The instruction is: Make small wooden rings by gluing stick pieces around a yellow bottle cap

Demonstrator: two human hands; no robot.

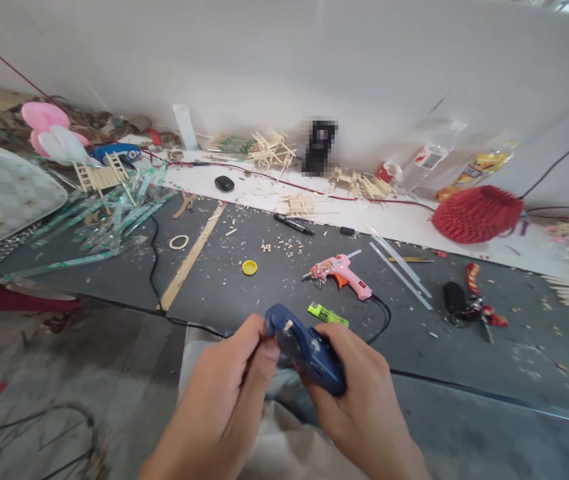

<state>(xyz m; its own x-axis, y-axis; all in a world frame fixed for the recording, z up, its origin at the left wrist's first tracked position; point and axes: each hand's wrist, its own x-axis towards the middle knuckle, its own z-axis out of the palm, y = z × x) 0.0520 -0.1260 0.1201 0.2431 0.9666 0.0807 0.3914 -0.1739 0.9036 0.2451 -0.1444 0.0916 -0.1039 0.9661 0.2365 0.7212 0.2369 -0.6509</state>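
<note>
My right hand point(357, 380) is wrapped round a dark blue hand tool point(309, 350) with a rounded body and a curved front end. A small pale chip shows on top of it; its exact kind I cannot make out. At that front end my left hand point(231, 380) is closed, thumb and fingertips pressed together against the tool. Whatever is between them is hidden. Both hands are over my lap at the table's front edge. Just beyond them lie a lime-green lighter point(327, 313) and a pink glue gun point(339, 272) with its nozzle toward the left.
A yellow cap point(249, 267), wood bits point(289, 249) and a black marker point(294, 224) lie on the dark table point(214, 293). Clear glue sticks point(401, 273) and keys point(474, 307) are at right. Small stick models point(271, 153) stand along the wall; plastic wrappers point(129, 207) lie at left.
</note>
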